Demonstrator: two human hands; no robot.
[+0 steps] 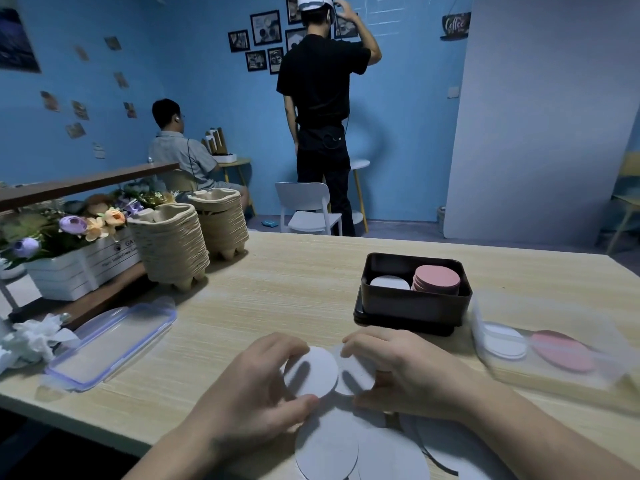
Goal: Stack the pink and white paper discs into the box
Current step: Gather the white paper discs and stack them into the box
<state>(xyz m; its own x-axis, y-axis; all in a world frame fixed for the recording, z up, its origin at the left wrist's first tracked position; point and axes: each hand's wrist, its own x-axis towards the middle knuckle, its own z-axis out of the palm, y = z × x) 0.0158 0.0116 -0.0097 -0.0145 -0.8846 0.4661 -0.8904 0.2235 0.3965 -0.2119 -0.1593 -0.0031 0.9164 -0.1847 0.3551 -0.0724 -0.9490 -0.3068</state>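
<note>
Head view is showing a gathering step: the left hand (pixel 252 386) is pinching a white paper disc (pixel 313 372) between thumb and curled fingers (pixel 278 344), and just beside it the right hand (pixel 408 372) is gripping a second white disc (pixel 355 379). Loose white discs (pixel 329 445) are lying at the near edge. To the right, the black box (pixel 412 306) is holding a low white stack (pixel 389 283) beside a taller pink stack (pixel 437 278) — so the next move is probably calling for squaring the held discs and lowering them onto the white pile. The wooden table (pixel 294 289) is carrying a clear lid (pixel 110 341), stacked pulp cup carriers (pixel 173 247) and a clear tub (pixel 540 344); two people (pixel 322 98) are facing the blue wall (pixel 207 116).
</note>
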